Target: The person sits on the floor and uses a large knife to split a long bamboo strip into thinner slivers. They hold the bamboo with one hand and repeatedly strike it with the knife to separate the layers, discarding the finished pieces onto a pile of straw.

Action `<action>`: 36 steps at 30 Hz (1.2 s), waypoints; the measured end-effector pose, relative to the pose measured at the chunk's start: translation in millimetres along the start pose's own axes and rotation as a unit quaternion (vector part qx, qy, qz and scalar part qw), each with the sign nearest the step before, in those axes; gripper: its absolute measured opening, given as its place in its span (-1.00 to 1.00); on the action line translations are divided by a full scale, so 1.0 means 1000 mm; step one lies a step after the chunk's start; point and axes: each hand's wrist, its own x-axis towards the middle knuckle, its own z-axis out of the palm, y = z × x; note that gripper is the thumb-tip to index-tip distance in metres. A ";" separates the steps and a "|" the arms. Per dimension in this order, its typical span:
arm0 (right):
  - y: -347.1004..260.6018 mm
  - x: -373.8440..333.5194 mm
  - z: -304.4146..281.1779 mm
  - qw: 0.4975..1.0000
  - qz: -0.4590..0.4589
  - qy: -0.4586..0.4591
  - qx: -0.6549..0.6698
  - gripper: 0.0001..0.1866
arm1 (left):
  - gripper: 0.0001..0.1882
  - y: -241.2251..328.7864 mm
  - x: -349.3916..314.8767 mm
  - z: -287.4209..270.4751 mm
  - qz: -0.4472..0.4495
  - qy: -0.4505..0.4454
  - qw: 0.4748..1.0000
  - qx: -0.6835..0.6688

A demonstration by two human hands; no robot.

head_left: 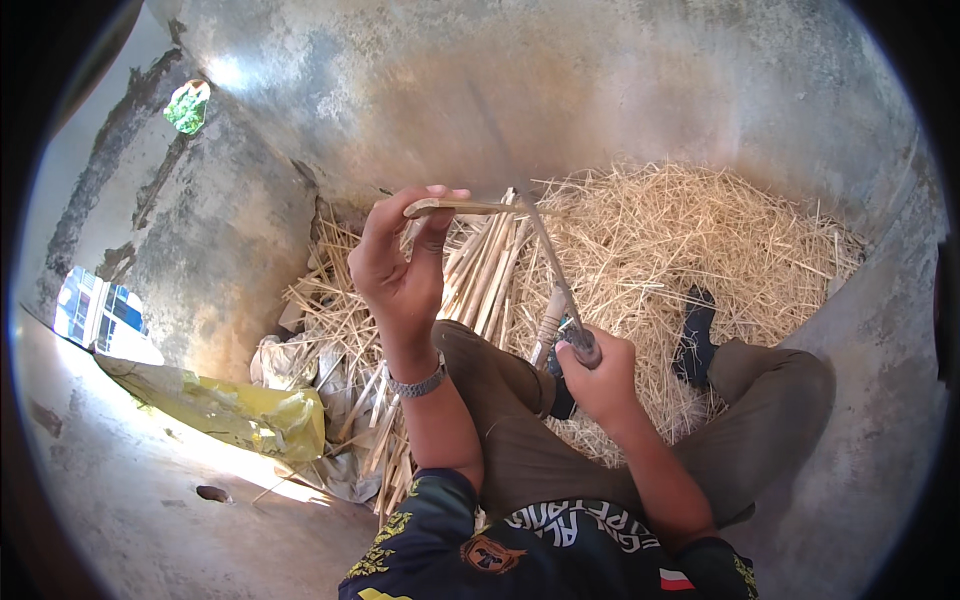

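My left hand (395,265) is raised and pinches one end of a short, flat bamboo strip (462,207) between thumb and fingers. The strip points to the right. My right hand (608,375) is wrapped round the handle of a long knife (548,245), whose blade slants up and to the left. Toward its tip the blade is smeared by motion. The strip's far end meets or passes the blade; I cannot tell whether they touch. Below the strip lies a bundle of long, split bamboo sticks (487,270).
A pile of straw or shavings (690,225) covers the floor ahead and around my feet. A yellow plastic sheet (235,410) lies at the left. Concrete walls (620,90) surround me, with openings on the left. My bent legs (765,390) are close below my hands.
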 end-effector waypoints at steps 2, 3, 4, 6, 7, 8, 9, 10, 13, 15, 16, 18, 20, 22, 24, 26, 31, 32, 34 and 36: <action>0.000 -0.002 -0.001 1.000 -0.023 -0.012 0.006 -0.77 | -0.79 -0.001 0.002 0.002 0.002 0.012 1.000 -0.014; 0.000 -0.003 -0.001 0.999 -0.034 -0.018 0.009 -0.77 | -0.79 -0.002 0.000 0.003 0.003 0.021 1.000 -0.015; 0.009 -0.001 0.000 1.000 -0.001 -0.019 0.003 -0.78 | -0.80 -0.004 -0.002 0.006 0.006 0.029 0.999 -0.019; 0.040 0.007 0.004 0.997 0.067 -0.020 -0.012 -0.80 | -0.80 -0.003 -0.002 0.007 0.011 0.032 0.999 -0.011; 0.043 0.011 0.004 0.990 0.136 -0.023 0.011 -0.82 | -0.80 -0.003 -0.001 0.002 0.014 0.026 1.000 0.003; 0.044 0.011 0.004 0.991 0.133 -0.016 0.000 -0.81 | -0.80 -0.004 0.000 0.000 0.017 0.020 1.000 0.016; 0.043 0.009 0.003 0.991 0.130 -0.010 -0.011 -0.81 | -0.81 -0.002 0.001 0.000 0.021 0.011 1.000 0.018; 0.041 0.008 0.002 0.991 0.131 -0.005 -0.026 -0.80 | -0.81 -0.002 -0.002 -0.001 0.021 0.003 1.000 0.019; 0.027 0.007 0.001 1.000 0.021 -0.006 -0.015 -0.77 | -0.81 -0.001 0.000 0.005 0.020 0.032 0.999 0.007; 0.024 -0.001 0.005 0.999 0.019 -0.021 0.022 -0.77 | -0.80 -0.003 -0.002 0.007 0.014 0.067 0.998 -0.005; 0.023 -0.002 0.005 0.999 0.015 -0.023 0.040 -0.76 | -0.80 -0.003 -0.002 0.008 0.015 0.077 0.997 0.015; 0.048 0.004 0.004 0.996 0.073 -0.042 -0.003 -0.78 | -0.79 -0.002 -0.004 0.007 0.016 0.095 0.994 0.054; 0.044 0.010 0.005 0.995 0.079 -0.040 -0.042 -0.79 | -0.79 -0.007 -0.004 0.004 0.002 0.087 0.996 0.019; 0.032 0.005 0.002 0.995 0.046 -0.008 -0.083 -0.78 | -0.78 -0.009 -0.003 0.000 0.001 0.072 0.997 0.027; 0.016 0.003 0.002 0.998 -0.005 0.008 -0.069 -0.77 | -0.76 -0.009 -0.004 -0.005 0.011 0.048 0.996 0.079; 0.015 0.001 0.002 0.997 -0.045 0.016 -0.057 -0.76 | -0.76 -0.007 -0.003 -0.002 0.021 0.049 0.994 0.093; 0.059 0.010 0.004 0.997 0.009 -0.021 -0.080 -0.76 | -0.77 -0.001 -0.004 0.000 0.063 0.041 0.996 0.057; 0.063 0.010 0.003 0.997 0.037 -0.002 -0.068 -0.76 | -0.77 0.007 -0.004 -0.003 0.059 0.049 0.997 0.020; 0.063 0.012 0.004 0.994 0.090 0.035 -0.042 -0.75 | -0.77 0.023 -0.001 -0.011 0.064 0.073 0.995 0.000; 0.052 0.011 0.005 0.997 0.064 0.040 -0.024 -0.75 | -0.77 0.031 0.001 -0.014 0.052 0.097 0.994 -0.003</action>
